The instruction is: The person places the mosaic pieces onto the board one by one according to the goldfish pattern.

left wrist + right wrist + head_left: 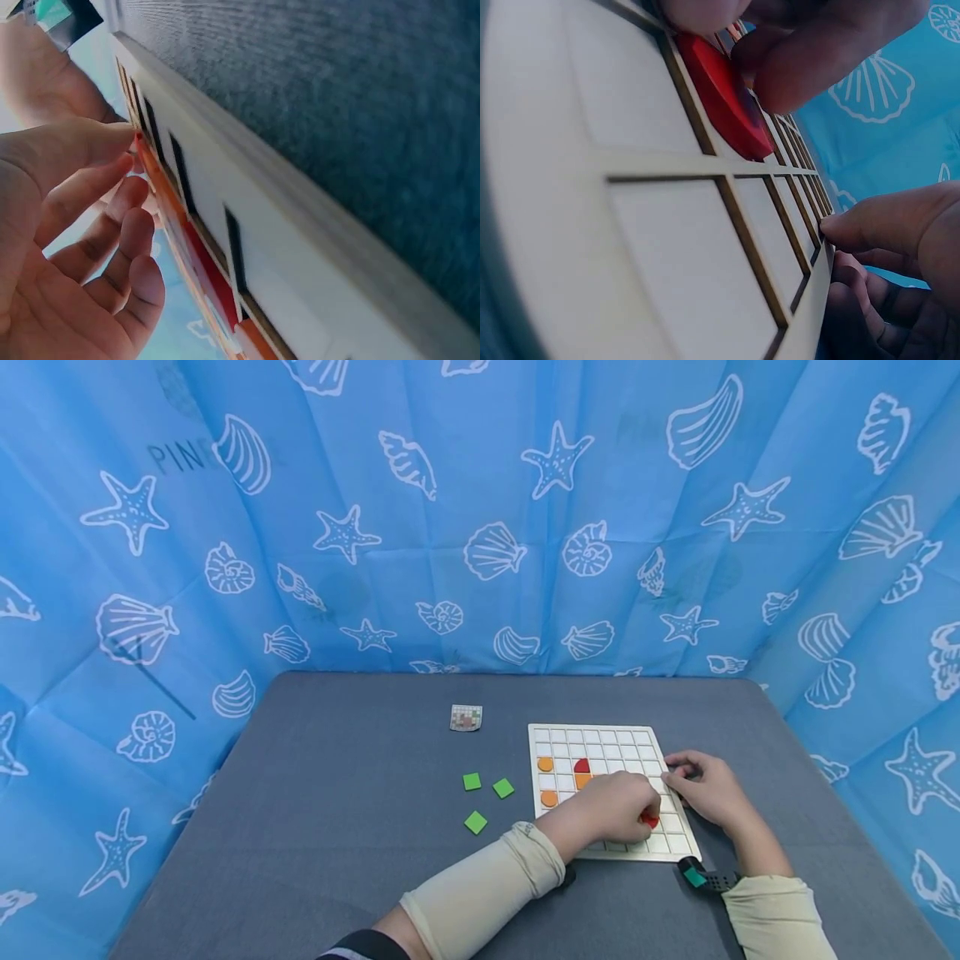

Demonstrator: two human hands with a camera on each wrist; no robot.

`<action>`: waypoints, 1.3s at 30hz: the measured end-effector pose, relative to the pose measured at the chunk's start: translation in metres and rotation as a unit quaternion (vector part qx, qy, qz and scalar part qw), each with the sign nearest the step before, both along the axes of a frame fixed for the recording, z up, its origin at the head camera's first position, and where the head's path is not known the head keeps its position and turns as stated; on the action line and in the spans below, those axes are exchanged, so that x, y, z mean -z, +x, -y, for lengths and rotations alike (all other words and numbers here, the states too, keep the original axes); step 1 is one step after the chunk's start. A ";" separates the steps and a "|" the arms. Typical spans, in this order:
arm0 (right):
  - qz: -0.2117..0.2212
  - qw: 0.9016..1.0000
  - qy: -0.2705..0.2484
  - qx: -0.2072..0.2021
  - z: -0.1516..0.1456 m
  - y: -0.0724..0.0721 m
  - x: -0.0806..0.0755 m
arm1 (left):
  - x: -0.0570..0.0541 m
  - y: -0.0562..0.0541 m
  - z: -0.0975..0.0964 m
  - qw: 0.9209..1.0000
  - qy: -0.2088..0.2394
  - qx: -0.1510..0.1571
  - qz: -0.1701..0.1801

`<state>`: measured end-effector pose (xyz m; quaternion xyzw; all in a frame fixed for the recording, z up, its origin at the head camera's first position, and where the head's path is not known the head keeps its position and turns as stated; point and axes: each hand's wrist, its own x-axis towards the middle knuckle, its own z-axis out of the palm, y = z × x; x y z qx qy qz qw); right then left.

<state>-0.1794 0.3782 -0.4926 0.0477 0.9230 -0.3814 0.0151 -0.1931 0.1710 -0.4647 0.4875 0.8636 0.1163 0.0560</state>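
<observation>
My left hand (pixel 611 806) reaches over the white grid board (pixel 678 843) and pinches a flat red piece (pixel 649 820) between thumb and fingers. In the right wrist view this red piece (pixel 724 97) has a curved edge and leans into a cell near the board's corner. My right hand (pixel 708 789) grips the board's right edge, thumb on the rim and the other fingers curled beside and below it. Orange round pieces (pixel 545 764), a red quarter-round piece (pixel 582 766) and an orange piece (pixel 583 782) sit in cells; my left hand and forearm hide part of the grid.
Three green square tiles (pixel 476 822) lie on the grey table (pixel 337 777), left of the board. A small card (pixel 466 717) with a printed coloured grid lies farther back. A blue curtain (pixel 450 527) with shells and starfish hangs behind the table.
</observation>
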 end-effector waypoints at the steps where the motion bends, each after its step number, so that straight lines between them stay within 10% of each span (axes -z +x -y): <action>1: 0.000 1.000 0.000 0.000 0.000 0.000 0.000 | -0.001 0.000 0.001 1.000 0.002 0.002 0.002; 15: 0.000 1.000 0.003 0.013 0.003 0.000 0.000 | -0.002 -0.024 0.061 0.992 0.086 -0.012 0.090; 28: 0.002 1.000 0.013 0.014 0.002 0.003 -0.001 | -0.002 -0.043 0.170 0.967 0.152 -0.144 0.148; 39: 0.002 1.000 0.010 0.009 0.004 0.002 -0.001 | 0.011 -0.046 0.230 0.955 0.170 -0.180 0.161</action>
